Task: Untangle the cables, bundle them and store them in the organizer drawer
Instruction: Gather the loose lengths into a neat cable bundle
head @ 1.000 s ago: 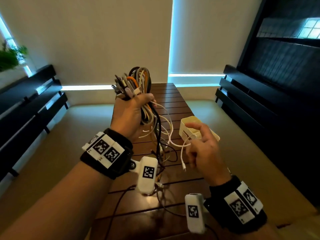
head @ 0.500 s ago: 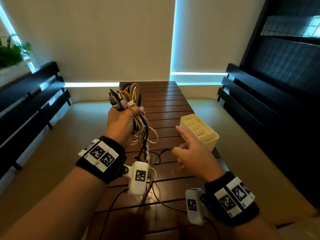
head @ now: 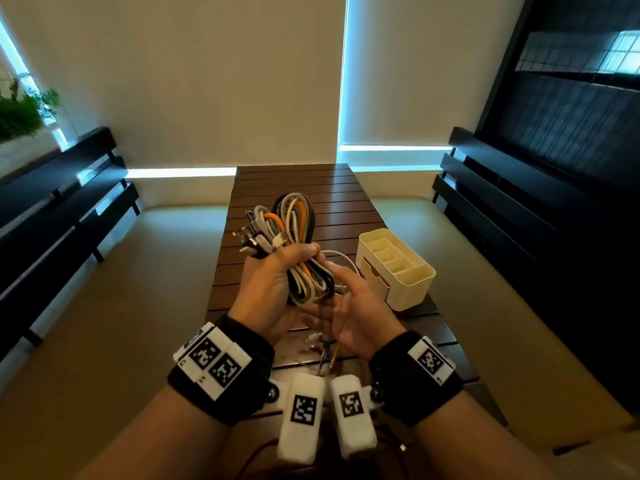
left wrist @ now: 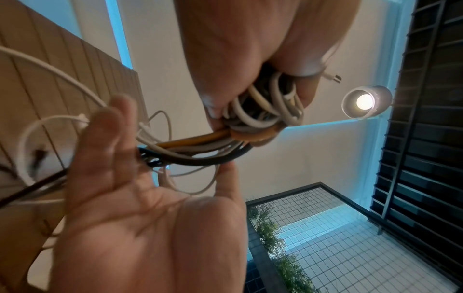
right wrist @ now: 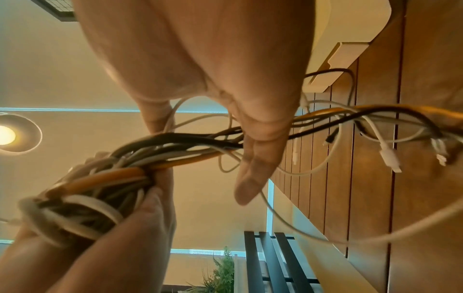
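A bundle of cables [head: 294,216] in white, grey, black and orange is looped into a coil, and my left hand [head: 273,282] grips it around the middle above the wooden table [head: 311,181]. In the left wrist view the fingers curl round the coil [left wrist: 263,111]. My right hand [head: 356,306] lies palm up under the trailing strands, fingers straight, with the strands [left wrist: 195,150] running across them. Loose plug ends [head: 325,344] dangle below both hands; the right wrist view shows these plug ends [right wrist: 388,156] too. The cream organizer [head: 415,282] stands to the right of my right hand.
The organizer has open compartments on top and a drawer front [head: 375,275] facing my hands. Dark benches [head: 62,209] run along both sides of the table. Thin dark wires [head: 391,441] trail from the wrist cameras over the near table edge.
My left hand has brought the coil down and toward the middle. My right hand left its pointing pose near the organizer, turned palm up and slid under the hanging strands.
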A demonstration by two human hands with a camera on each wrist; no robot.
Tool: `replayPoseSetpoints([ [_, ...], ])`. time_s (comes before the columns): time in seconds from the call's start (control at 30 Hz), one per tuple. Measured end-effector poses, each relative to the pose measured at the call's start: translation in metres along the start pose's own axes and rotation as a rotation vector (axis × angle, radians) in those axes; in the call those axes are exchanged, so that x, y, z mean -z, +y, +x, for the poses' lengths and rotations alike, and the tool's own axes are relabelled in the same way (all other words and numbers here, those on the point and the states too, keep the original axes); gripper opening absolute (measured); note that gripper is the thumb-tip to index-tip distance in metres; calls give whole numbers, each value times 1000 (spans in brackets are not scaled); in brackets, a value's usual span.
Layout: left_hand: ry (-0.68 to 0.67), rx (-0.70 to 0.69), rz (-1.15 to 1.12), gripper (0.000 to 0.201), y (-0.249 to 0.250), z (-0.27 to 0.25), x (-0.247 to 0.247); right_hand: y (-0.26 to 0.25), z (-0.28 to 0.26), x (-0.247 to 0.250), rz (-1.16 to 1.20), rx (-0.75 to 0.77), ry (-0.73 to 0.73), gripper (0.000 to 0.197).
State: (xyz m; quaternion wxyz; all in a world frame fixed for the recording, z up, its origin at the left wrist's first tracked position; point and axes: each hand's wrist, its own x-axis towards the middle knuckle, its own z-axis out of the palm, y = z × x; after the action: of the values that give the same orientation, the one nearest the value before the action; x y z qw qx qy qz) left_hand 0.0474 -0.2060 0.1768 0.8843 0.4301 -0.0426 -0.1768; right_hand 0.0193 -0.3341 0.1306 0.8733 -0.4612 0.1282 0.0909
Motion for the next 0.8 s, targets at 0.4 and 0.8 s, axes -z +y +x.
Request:
replayPoseSetpoints([
  [0.4,-44,114,-162,6,1,-27,21,-30,8,10,292,160,128,46],
  [0.8,29,82,-87,4,13,-28,29,-50,-10,-1,-25,403,285,65],
])
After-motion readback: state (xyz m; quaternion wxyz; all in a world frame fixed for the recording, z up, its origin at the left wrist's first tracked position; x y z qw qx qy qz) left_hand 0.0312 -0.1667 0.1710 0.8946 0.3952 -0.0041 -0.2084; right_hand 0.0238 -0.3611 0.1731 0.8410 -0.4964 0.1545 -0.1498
